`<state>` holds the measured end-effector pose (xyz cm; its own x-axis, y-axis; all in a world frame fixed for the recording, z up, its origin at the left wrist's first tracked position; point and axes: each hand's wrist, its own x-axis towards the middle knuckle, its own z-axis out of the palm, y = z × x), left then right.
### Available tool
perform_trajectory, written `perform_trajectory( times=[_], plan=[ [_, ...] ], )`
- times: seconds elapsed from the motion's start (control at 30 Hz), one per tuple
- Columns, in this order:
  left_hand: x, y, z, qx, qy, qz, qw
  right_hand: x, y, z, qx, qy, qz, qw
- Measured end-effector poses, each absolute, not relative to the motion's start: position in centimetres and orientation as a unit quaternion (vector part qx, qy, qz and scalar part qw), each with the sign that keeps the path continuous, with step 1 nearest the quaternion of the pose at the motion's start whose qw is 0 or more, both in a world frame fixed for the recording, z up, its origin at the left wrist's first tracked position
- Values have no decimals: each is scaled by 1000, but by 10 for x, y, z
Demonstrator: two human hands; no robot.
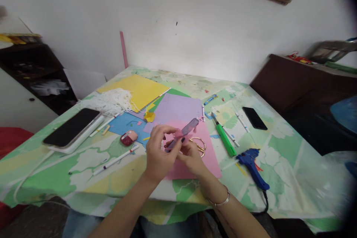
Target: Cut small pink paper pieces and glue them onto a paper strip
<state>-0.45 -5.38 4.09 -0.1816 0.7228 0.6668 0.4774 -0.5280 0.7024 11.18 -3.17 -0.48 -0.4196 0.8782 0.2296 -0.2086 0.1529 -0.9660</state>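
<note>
My left hand (159,150) is closed, its thumb and fingers pinching a purple strip (190,126) with a small pink piece (179,134) on it. The strip slants up to the right above a pink sheet (208,161). Against its lower side, my right hand (192,158) is closed with fingertips on the same strip. Its lower end is partly hidden by my fingers. Beside my right fingers lie scissors with gold handles (203,147). A lilac sheet (178,108) lies just beyond the pink one.
Right of the sheets lie a green utility knife (226,141), a blue glue gun (253,169) with a cord, and a black phone (254,118). On the left are white yarn (111,102), a large phone (72,128), an earbud case (128,138), a marker (115,160) and a yellow sheet (139,89).
</note>
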Motion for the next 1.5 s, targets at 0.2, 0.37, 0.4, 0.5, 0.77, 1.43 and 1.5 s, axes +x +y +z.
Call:
perform_trajectory(
  times=[0.2, 0.37, 0.4, 0.5, 0.77, 1.43, 1.5],
  plan=[
    [-5, -55, 40, 640, 485, 594, 39, 112, -32, -6, -275, -601, 592, 461],
    [-5, -53, 39, 642, 481, 586, 112, 112, -32, -5, -286, -603, 589, 456],
    [-5, -52, 39, 640, 482, 585, 125, 112, -32, -4, -286, -604, 588, 456],
    [-6, -50, 38, 630, 484, 588, 151, 112, -32, -2, -283, -607, 585, 457],
    [-11, -42, 32, 608, 480, 585, 241, 112, -32, -6, -323, -624, 552, 449],
    [-25, -30, 41, 657, 445, 547, 265, 113, -31, -10, -329, -652, 516, 448],
    [-25, -30, 42, 660, 445, 545, 263, 113, -31, -10, -328, -655, 513, 447]
  ],
)
